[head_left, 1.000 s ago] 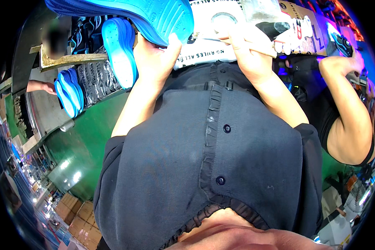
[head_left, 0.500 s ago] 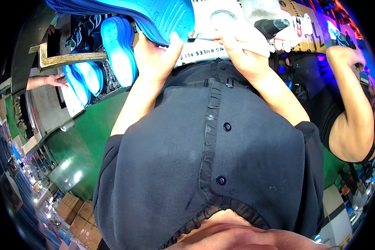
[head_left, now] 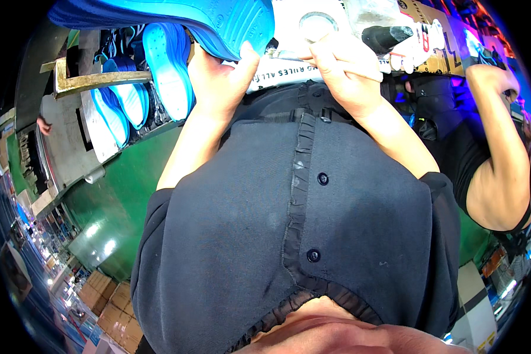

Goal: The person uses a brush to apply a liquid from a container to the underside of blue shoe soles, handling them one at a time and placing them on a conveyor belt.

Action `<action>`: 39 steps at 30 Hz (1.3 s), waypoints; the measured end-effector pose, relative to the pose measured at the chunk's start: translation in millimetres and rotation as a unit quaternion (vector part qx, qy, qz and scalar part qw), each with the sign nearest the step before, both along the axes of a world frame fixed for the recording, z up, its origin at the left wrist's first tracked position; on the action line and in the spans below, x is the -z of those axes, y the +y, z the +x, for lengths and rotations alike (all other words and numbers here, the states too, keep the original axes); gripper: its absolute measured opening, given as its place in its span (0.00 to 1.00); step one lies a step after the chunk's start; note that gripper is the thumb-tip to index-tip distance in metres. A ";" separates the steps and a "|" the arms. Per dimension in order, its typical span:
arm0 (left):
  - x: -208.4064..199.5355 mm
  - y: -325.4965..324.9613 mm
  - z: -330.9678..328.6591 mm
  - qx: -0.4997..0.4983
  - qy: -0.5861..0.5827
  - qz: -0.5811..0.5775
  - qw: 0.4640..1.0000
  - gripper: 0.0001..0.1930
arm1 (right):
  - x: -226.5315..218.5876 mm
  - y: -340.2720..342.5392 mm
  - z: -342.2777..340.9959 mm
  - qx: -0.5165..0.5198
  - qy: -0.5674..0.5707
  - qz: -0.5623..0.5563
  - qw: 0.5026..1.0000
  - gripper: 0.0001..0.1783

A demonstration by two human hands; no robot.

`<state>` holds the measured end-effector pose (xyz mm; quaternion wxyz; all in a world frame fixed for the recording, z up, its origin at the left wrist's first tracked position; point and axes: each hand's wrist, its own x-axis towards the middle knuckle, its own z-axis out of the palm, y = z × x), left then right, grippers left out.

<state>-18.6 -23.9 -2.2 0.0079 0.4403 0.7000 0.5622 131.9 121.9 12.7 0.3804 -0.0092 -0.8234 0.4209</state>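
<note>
A bright blue shoe sole (head_left: 233, 26) is held up at the top of the view, cut off by the upper edge. My left hand (head_left: 221, 79) is closed on its near rim, the thumb lying against the patterned face. In my right hand (head_left: 354, 76) a brush (head_left: 288, 55) is pinched, its metal collar and dark tip pointing left. The tip sits right beside the sole's right end; whether it touches cannot be made out. Just beyond my right hand is a pale round dish (head_left: 317, 26), washed out by glare.
More blue soles (head_left: 166, 74) stand on the conveyor at left, near a wooden bar (head_left: 103, 82). A black conical object (head_left: 386, 38) and a cardboard box (head_left: 436, 35) lie at right. A co-worker's arm (head_left: 501, 141) is at far right; another person's hand (head_left: 43, 125) shows at far left.
The held sole has shifted slightly left, and the brush tip is higher along its right end. The other person's hand at far left has pulled back from the soles there.
</note>
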 end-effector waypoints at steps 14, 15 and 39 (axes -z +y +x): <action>-25.9 2.0 13.2 -0.067 0.073 -0.054 0.994 0.20 | 6.1 15.5 4.1 0.066 -0.018 0.039 0.997 0.16; -25.9 3.0 11.5 -0.071 0.060 -0.054 0.994 0.22 | 8.2 20.0 5.4 0.087 0.014 0.124 0.988 0.16; -25.8 6.5 -8.1 -0.070 0.028 -0.080 0.994 0.29 | 8.9 32.0 22.6 0.114 -0.012 -0.132 0.985 0.14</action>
